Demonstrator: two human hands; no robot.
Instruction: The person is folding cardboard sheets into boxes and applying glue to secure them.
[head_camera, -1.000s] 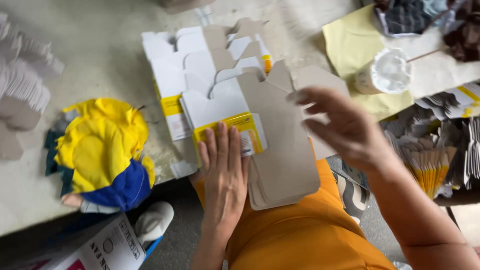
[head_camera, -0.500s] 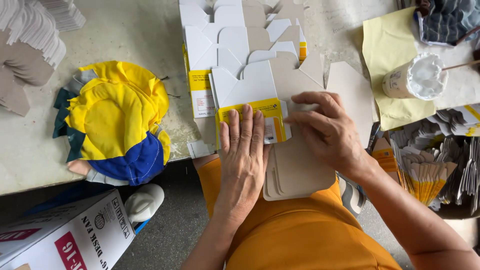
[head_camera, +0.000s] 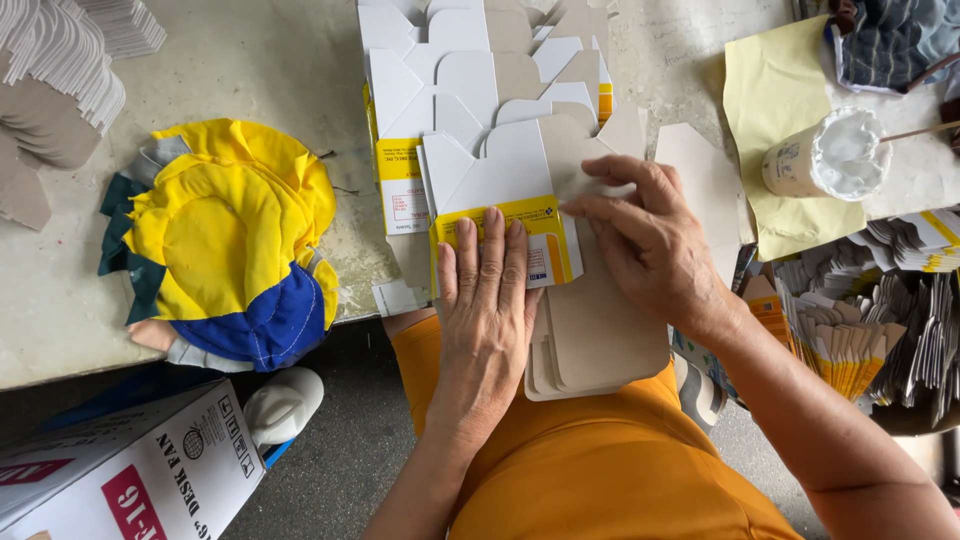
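Note:
My left hand (head_camera: 487, 300) lies flat, fingers together, on the yellow band of a flat white carton blank (head_camera: 497, 190). My right hand (head_camera: 648, 240) presses with spread fingers on the grey cardboard side of the top blank (head_camera: 600, 330), which overhangs my lap in orange cloth. The blanks lie in an overlapping row (head_camera: 470, 70) that runs away from me along the table. Neither hand grips anything; both rest on the stack.
A yellow and blue cloth hat (head_camera: 235, 240) lies at the left. A white pot of paste (head_camera: 830, 155) stands on a yellow sheet (head_camera: 770, 100) at the right. Stacks of folded cartons (head_camera: 860, 320) fill the right edge. A cardboard box (head_camera: 130, 480) sits on the floor at the lower left.
My right hand came down from the air onto the top blank and now presses it. My left hand stayed flat on the stack. The view shifted slightly toward the table.

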